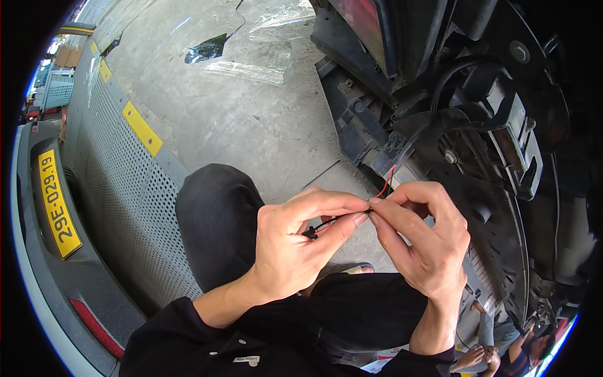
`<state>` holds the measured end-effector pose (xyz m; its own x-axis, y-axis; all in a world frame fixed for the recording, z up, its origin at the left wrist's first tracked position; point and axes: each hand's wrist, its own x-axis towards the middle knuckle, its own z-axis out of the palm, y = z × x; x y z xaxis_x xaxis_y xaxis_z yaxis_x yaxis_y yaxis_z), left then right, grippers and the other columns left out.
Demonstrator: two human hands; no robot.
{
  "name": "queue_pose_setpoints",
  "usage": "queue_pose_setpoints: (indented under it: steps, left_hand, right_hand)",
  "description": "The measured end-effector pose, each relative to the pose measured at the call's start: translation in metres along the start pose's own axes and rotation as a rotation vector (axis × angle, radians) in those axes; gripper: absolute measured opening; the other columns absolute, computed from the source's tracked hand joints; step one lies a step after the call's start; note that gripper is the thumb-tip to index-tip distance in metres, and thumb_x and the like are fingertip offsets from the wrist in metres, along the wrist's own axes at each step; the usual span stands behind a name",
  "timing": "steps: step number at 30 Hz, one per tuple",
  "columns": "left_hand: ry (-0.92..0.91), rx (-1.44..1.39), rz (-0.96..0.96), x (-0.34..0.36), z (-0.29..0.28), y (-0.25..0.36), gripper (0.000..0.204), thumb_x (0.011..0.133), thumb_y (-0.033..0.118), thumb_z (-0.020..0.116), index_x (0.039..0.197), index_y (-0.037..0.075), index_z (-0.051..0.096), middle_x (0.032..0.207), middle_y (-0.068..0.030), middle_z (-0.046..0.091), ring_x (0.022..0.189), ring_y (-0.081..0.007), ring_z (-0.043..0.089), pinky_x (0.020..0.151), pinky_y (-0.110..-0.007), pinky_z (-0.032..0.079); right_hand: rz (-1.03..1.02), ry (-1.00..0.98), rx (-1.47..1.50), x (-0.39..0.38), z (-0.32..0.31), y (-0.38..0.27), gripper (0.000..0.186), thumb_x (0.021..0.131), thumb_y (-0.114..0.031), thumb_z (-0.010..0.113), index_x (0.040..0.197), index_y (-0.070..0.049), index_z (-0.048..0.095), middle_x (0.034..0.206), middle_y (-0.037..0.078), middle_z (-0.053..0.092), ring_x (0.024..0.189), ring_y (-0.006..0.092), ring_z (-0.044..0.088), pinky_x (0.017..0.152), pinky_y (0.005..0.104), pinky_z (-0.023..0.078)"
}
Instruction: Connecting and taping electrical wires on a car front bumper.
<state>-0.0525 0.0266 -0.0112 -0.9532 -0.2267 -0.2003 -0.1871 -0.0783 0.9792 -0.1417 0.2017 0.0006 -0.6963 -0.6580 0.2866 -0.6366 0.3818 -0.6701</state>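
Note:
My left hand (pixel 295 235) pinches a thin black wire between thumb and forefinger. Below those fingers a short stretch of red and black wire (pixel 320 230) shows, with a small dark piece at its end. Fingertip to fingertip with it, my right hand (pixel 421 232) is closed on the wires too. From the right fingertips a red wire (pixel 387 181) and a black one run up toward a grey cable at the opened body of a vehicle (pixel 433 125). The exact spot where the wires meet is hidden by my fingertips.
Black plastic panels and a metal bracket (pixel 521 135) of the vehicle fill the right side. A perforated metal ramp (pixel 125 163) with yellow marks and another vehicle's bumper (pixel 81 283) lie left. Clear plastic film (pixel 248 71) is on the concrete floor. Another person's hands (pixel 478 358) show lower right.

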Motion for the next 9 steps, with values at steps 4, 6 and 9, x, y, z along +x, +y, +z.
queue_pose_setpoints:
  steps: [4,6,9]
  left_hand:
    - [0.013,0.206,0.155,0.0011,-0.0018,-0.0019,0.02,0.085,-0.012,0.075,0.103,-0.004,0.073,0.094,-0.0118,0.074,0.077,-0.0111,0.068,0.066,-0.022,0.052]
    - [0.013,0.241,0.158,0.001,-0.0026,-0.0024,0.02,0.084,-0.011,0.075,0.103,-0.003,0.074,0.092,-0.011,0.074,0.074,-0.0111,0.066,0.064,-0.022,0.052]
    - [-0.003,0.308,0.198,0.0012,-0.003,-0.0033,0.02,0.084,-0.01,0.076,0.102,-0.001,0.075,0.092,-0.0101,0.074,0.073,-0.0127,0.067,0.063,-0.023,0.052]
  right_hand:
    - [-0.044,-0.041,-0.009,-0.0002,0.0017,0.0051,0.029,0.07,0.002,0.078,0.098,-0.003,0.075,0.097,0.009,0.066,0.068,0.0175,0.061,0.055,0.0285,0.05]
    - [-0.068,-0.077,-0.019,-0.0009,0.0007,0.0066,0.028,0.071,0.001,0.074,0.099,-0.003,0.074,0.101,0.011,0.069,0.074,0.0195,0.067,0.059,0.0293,0.055]
    - [-0.091,-0.112,-0.068,-0.0024,-0.0013,0.0076,0.027,0.073,-0.003,0.075,0.1,-0.005,0.075,0.106,0.011,0.07,0.076,0.0198,0.069,0.06,0.0293,0.056]
